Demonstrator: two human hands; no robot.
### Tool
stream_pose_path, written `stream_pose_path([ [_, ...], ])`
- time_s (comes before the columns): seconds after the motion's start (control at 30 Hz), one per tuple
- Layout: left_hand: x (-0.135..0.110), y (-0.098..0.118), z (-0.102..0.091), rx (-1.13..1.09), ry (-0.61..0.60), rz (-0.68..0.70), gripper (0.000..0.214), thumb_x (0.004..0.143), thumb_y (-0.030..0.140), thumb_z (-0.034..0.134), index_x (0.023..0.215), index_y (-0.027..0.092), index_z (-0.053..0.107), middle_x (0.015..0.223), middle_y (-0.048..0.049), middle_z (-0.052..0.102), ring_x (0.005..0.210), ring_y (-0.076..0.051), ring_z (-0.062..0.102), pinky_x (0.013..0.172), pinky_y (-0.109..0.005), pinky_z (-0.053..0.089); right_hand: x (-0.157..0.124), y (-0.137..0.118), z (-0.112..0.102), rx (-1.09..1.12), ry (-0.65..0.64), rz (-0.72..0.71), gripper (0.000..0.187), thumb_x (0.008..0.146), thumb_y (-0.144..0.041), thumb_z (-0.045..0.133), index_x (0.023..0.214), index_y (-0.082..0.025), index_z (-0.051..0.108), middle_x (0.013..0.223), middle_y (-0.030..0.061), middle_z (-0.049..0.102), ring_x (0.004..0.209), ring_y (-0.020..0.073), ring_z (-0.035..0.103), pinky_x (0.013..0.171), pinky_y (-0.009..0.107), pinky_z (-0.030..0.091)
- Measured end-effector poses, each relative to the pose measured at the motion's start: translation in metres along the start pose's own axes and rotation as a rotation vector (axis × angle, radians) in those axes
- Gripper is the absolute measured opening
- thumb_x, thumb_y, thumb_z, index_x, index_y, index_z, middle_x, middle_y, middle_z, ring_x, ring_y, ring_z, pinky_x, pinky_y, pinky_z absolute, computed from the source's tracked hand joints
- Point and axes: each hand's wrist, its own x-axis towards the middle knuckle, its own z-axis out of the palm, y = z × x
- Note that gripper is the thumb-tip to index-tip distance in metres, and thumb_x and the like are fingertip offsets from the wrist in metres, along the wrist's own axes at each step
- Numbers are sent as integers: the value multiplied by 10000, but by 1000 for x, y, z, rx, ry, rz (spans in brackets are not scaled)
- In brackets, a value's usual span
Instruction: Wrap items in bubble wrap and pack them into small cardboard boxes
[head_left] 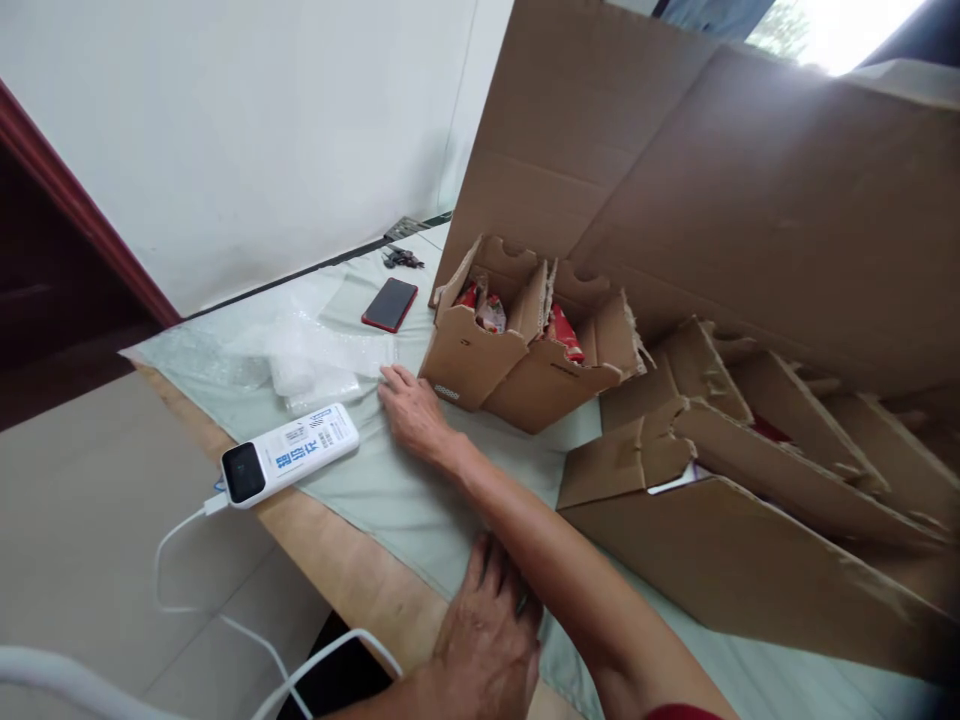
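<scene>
My right hand (412,412) lies flat and open on the pale green cloth (390,500), fingers stretched toward a heap of clear plastic wrap (315,352). It rests just left of a small torn cardboard box (469,365) with red snack packets (564,333) inside. My left hand (487,640) presses down on the cloth near the table's front edge, fingers spread, partly tucked under my right forearm. It holds nothing. A white power bank (289,455) with blue lettering lies left of my right hand.
A red phone (390,303) and a bunch of keys (401,258) lie farther back. A large torn cardboard box (750,560) fills the right side, with tall cardboard flaps (675,190) behind it. A white cable (180,560) hangs off the wooden table edge (337,560).
</scene>
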Motion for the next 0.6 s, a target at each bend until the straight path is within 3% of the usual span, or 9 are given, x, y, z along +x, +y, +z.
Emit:
stream_pose_path([
  [0.1, 0, -2, -3, -9, 13, 17, 612, 982, 444, 554, 1496, 116, 495, 1509, -158, 563, 1438, -368, 435, 1225, -571, 247, 9, -2, 2, -15, -10, 19, 393, 940, -33, 450, 1271, -128, 638, 1546, 178, 514, 1456, 302, 409, 1063, 459, 471],
  [0.17, 1, -2, -4, -17, 41, 17, 618, 992, 426, 541, 1525, 123, 459, 1504, -149, 570, 1437, -359, 439, 1221, -562, 255, 1, -7, -2, -3, 15, 27, 416, 949, -44, 435, 1316, -121, 614, 1509, 185, 547, 1412, 298, 456, 1045, 449, 478],
  [0.23, 1, -2, -5, -31, 65, 20, 609, 1002, 412, 529, 1542, 147, 437, 1483, -133, 593, 1435, -350, 444, 1212, -562, 276, -19, -14, -9, 71, 119, 32, 413, 956, -78, 461, 1339, -133, 605, 1473, 183, 580, 1358, 295, 504, 1043, 454, 476],
  [0.33, -1, -1, -4, -65, 55, 12, 560, 1006, 407, 532, 1520, 191, 473, 1463, -113, 614, 1415, -340, 472, 1192, -568, 325, -62, -23, -28, 328, 397, 53, 326, 963, -160, 532, 1267, -183, 648, 1348, 151, 668, 1233, 274, 599, 1031, 445, 479],
  [0.43, -4, -1, -4, -73, 35, -41, 540, 969, 407, 596, 1456, 179, 538, 1486, -151, 580, 1429, -358, 461, 1189, -581, 353, -117, -22, -48, 646, 610, 161, 181, 954, -225, 585, 1103, -228, 688, 1162, 85, 732, 1082, 225, 669, 969, 383, 513],
  [0.6, -13, 0, -12, -128, 35, -77, 423, 926, 282, 622, 1336, 180, 612, 1391, -160, 628, 1336, -356, 549, 1104, -574, 479, -225, -1, -67, 1049, 739, 519, 99, 859, -287, 711, 945, -239, 720, 919, 25, 727, 787, 159, 659, 726, 278, 542],
])
